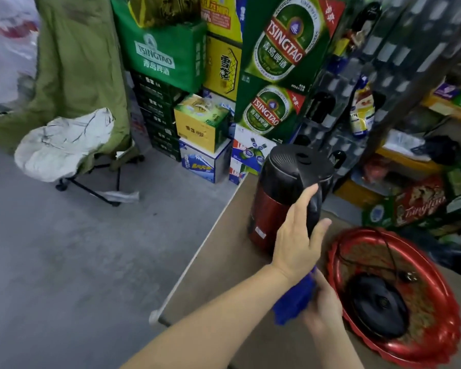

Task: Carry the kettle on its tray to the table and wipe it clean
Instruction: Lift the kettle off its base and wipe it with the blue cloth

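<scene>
Red kettle [272, 209] stands upright, left hand [296, 246] touching its handle.

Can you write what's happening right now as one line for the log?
stage: wiping | kettle: on table, off base | left hand: at handle | right hand: holds blue cloth | tray: holds base

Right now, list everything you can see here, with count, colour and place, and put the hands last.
kettle: one, red body with black top and handle, standing on the table off its base.
tray: one, red, on the table to the kettle's right.
kettle base: one, black, on the tray with its cord.
cloth: one, blue, in the right hand.
table: one, brown.
beer cartons: many, green, yellow and white, stacked behind.
folding chair: one, white seat, on the floor at left.
left hand: reaching to the kettle's handle.
right hand: gripping the cloth.
</scene>
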